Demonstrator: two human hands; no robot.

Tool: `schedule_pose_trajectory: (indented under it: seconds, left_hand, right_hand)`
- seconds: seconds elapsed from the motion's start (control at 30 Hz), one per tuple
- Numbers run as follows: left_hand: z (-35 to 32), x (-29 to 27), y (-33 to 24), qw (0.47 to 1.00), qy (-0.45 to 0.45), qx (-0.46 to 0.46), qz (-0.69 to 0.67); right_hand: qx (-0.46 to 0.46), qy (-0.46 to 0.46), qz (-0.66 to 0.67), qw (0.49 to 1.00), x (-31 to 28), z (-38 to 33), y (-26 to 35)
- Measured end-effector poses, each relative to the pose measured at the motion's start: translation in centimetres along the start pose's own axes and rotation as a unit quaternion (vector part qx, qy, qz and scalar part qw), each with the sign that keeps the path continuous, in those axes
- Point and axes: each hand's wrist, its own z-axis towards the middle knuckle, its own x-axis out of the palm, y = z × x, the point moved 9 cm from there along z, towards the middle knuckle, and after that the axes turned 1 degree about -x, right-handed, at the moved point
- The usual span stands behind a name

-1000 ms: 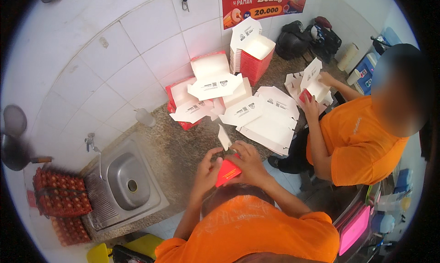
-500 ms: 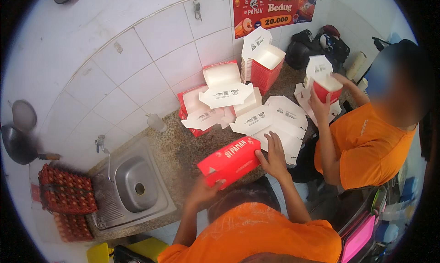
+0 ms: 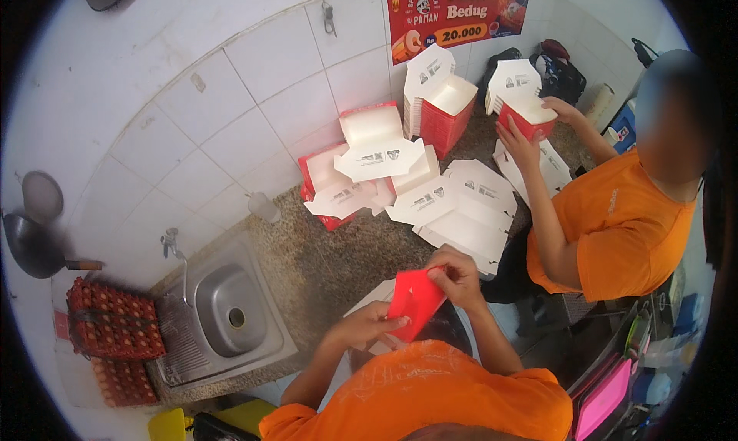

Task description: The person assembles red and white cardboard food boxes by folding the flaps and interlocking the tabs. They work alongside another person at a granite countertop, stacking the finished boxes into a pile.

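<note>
- Near the front edge of the speckled stone desk [image 3: 323,264], the left hand [image 3: 367,323] and right hand [image 3: 455,275] hold a flat red cardboard box blank [image 3: 415,302], fingers of both closed on its edges.
- At the desk's middle lies a pile of flat white blanks [image 3: 461,218].
- Left, a steel sink [image 3: 231,310].
- Along the tiled back edge, folded red-and-white boxes [image 3: 369,156]; a co-worker's hands [image 3: 523,145] hold another.
</note>
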Motion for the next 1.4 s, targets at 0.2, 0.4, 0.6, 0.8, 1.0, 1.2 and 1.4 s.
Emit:
schedule_pose_trajectory:
  seconds: [0.2,0.4,0.6,0.8,1.0,1.2,1.4]
  left_hand:
    - [2.0,-0.3,2.3,0.995,-0.05,-0.075,0.037]
    - [2.0,-1.0,3.2,0.984,-0.142,-0.088,-0.06]
    - [2.0,-2.9,1.5,0.986,-0.162,0.043,0.021]
    - [1.2,-3.1,0.0,0.98,-0.183,0.081,0.008]
    - [1.6,-3.4,0.9,0.973,-0.211,0.085,0.033]
    - [1.9,-4.2,1.1,0.964,-0.196,0.177,0.042]
    - [3.0,-2.8,0.2,0.979,-0.113,0.168,0.004]
  right_hand:
    - [0.012,0.359,-0.068,0.931,5.3,-1.2,-0.7]
    - [0.066,0.238,-0.136,0.96,2.9,-1.1,-1.6]
    - [0.028,0.236,-0.064,0.969,4.1,-0.7,-1.2]
    - [0.041,0.135,-0.081,0.987,3.7,0.5,-0.6]
    - [0.117,0.141,-0.091,0.979,2.8,0.3,-2.0]
    - [0.05,0.189,-0.033,0.98,4.4,-0.6,-2.0]
    - [-0.046,0.098,-0.09,0.99,5.6,-0.7,0.0]
